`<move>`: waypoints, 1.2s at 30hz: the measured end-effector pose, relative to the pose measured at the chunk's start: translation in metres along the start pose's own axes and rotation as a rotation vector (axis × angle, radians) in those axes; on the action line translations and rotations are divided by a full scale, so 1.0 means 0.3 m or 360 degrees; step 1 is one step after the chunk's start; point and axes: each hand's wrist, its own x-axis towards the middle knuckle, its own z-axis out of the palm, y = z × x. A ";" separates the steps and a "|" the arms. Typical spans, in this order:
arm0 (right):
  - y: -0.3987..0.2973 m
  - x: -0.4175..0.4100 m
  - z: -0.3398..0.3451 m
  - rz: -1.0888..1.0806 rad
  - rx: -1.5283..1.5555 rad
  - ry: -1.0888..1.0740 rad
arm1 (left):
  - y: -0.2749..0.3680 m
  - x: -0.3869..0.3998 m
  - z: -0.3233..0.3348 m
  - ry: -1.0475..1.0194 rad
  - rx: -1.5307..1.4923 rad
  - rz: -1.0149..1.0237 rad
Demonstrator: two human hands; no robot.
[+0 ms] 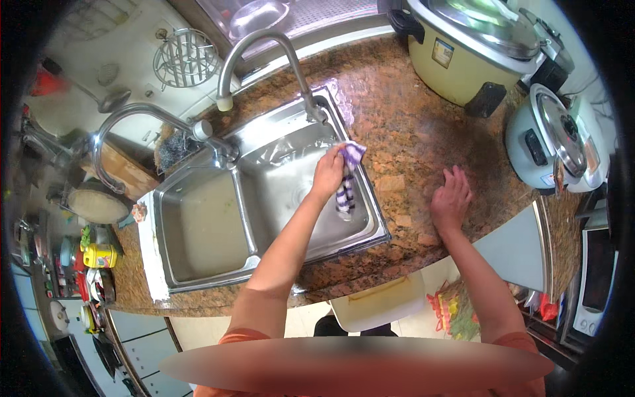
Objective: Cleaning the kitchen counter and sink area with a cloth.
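Note:
My left hand (329, 171) is closed around a purple and white striped cloth (345, 191) over the right basin of a double stainless steel sink (240, 213). One end of the cloth sticks up beside my fingers at the basin's right rim, and the rest hangs down into the basin. My right hand (451, 199) rests on the brown granite countertop (397, 129) to the right of the sink, with its fingers somewhat spread and nothing seen in it. Water stands in the left basin; the right basin looks wet.
Two curved faucets (263, 37) (144, 109) rise behind the sink. A large yellow-green cooker (446, 64) and a smaller pale blue rice cooker (526, 141) stand at the right. Left of the sink are a wooden board (121, 171), steel wool (176, 149) and a yellow bottle (100, 255).

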 end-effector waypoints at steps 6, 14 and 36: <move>-0.004 -0.002 -0.003 0.0026 0.0030 -0.0039 | 0.255 0.180 0.058 0.0691 0.0364 -0.0096; -0.006 0.004 -0.018 0.0015 0.0065 -0.0062 | 0.207 0.290 0.116 0.0400 0.0952 -0.0199; 0.048 0.023 -0.059 -0.0282 0.0571 -0.0358 | 0.176 0.486 0.050 0.0199 0.1930 -0.0460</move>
